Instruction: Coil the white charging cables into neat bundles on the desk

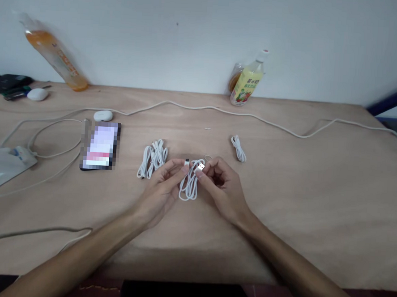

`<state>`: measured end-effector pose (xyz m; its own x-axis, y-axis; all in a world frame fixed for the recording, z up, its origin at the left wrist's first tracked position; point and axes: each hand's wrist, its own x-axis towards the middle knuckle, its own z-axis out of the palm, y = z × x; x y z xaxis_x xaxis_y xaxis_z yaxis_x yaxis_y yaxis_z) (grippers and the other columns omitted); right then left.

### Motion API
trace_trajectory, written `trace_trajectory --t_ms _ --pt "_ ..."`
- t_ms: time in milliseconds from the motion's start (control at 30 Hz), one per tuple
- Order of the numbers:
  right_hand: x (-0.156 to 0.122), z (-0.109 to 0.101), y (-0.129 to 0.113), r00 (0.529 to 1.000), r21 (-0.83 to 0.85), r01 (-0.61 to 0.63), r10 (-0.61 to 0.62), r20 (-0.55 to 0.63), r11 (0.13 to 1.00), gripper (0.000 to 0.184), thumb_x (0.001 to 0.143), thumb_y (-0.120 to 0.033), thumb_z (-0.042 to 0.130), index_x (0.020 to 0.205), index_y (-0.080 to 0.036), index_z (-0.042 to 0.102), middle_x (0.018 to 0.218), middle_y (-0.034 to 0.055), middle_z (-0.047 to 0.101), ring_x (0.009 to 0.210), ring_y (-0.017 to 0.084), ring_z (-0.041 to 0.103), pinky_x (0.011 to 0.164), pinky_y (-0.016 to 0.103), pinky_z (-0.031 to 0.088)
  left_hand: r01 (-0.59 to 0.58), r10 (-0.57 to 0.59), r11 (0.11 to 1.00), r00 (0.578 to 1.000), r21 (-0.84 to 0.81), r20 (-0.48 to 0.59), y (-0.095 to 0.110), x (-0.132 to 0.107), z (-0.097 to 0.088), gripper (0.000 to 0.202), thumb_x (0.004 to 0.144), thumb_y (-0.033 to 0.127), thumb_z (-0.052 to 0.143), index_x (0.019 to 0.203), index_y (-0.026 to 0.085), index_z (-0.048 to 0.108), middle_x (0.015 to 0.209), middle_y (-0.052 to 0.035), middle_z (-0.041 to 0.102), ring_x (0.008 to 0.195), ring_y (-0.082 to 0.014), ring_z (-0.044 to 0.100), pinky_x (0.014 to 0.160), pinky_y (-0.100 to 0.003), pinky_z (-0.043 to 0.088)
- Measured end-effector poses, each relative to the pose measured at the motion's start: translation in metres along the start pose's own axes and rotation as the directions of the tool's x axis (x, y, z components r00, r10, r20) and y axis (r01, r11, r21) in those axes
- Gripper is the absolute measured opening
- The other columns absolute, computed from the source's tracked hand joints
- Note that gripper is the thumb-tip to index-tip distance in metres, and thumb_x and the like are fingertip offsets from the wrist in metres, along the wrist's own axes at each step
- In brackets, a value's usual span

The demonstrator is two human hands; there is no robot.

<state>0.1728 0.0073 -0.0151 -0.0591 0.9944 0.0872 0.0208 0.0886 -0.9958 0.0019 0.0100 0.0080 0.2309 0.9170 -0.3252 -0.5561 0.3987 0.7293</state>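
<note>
A coiled white USB cable [189,188] hangs between my two hands near the middle of the table. My left hand [164,186] pinches one end of it, where a small dark tip pokes up past the thumb. With thumb and fingers closed, my right hand [225,186] grips the other end, and its metal USB plug [201,166] shows. To the left of my left hand lie bundled white cables [153,158]. Another folded white cable [239,148] rests on the table beyond my right hand.
A phone [101,145] and white earbud case [103,116] lie at left, near a white power strip [2,168] with cords. A long white cord [221,110] crosses the table [316,196]. An orange bottle [56,59] and a yellow drink bottle [248,82] stand by the wall.
</note>
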Motion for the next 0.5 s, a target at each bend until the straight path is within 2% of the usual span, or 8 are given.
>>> trace_trajectory --t_ms 100,267,500 --pt "-0.0004 -0.0004 0.0011 1.0 -0.025 0.01 -0.01 0.003 1.0 0.022 0.097 -0.04 0.073 0.087 -0.025 0.061 0.07 -0.006 0.054 0.063 0.014 0.048 0.059 0.028 0.038 -0.003 0.003 1.0 1.0 -0.001 -0.002 -0.0001 0.0009 -0.0012 0.011 0.086 0.018 0.093 0.09 0.019 0.083 0.093 -0.0003 0.08 0.089 -0.0119 0.071 0.086 -0.021 0.057" --pt "-0.0004 -0.0013 -0.0004 0.999 -0.081 0.047 -0.048 -0.008 0.996 0.021 0.098 -0.038 0.072 0.086 -0.025 0.06 0.071 -0.0055 0.056 0.063 0.013 0.05 0.06 0.029 0.039 0.007 -0.011 0.998 0.998 0.062 0.064 0.0003 0.0009 -0.0008 0.011 0.089 0.024 0.091 0.095 0.018 0.084 0.094 -0.003 0.08 0.09 -0.0144 0.07 0.086 -0.024 0.055" --pt "-0.0013 -0.0008 -0.0012 0.999 -0.101 0.051 -0.051 0.002 0.994 0.022 0.099 -0.039 0.071 0.087 -0.025 0.059 0.072 -0.0053 0.057 0.063 0.013 0.05 0.059 0.028 0.039 -0.001 -0.005 0.996 0.997 0.086 0.077 -0.0009 0.0013 -0.0032 0.018 0.085 0.03 0.096 0.094 0.018 0.085 0.093 -0.0023 0.079 0.088 -0.0135 0.068 0.086 -0.023 0.053"
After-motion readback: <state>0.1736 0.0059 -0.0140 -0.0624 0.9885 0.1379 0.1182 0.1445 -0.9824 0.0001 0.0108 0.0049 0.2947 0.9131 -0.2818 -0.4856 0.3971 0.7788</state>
